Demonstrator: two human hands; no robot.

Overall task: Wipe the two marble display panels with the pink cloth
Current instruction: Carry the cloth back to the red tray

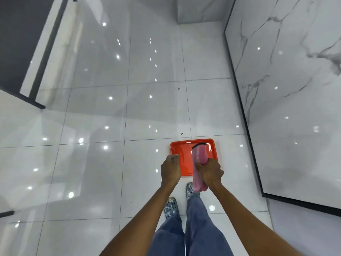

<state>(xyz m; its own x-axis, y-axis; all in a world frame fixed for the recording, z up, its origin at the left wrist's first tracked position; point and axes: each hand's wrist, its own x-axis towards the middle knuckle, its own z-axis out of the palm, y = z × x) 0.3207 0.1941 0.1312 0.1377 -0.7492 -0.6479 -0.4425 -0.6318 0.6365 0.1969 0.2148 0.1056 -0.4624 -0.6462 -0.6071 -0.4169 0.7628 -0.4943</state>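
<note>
My right hand grips the pink cloth, which hangs bunched over a red tray on the floor. My left hand hovers beside it over the tray's left edge, fingers curled, holding nothing. A white marble display panel with grey veins and a black frame stands at the right. Another black-framed panel leans at the far left.
Glossy white floor tiles reflect ceiling lights. My feet in patterned shoes stand just behind the tray. A marble-clad column rises at the back. A dark bar end shows at the left edge.
</note>
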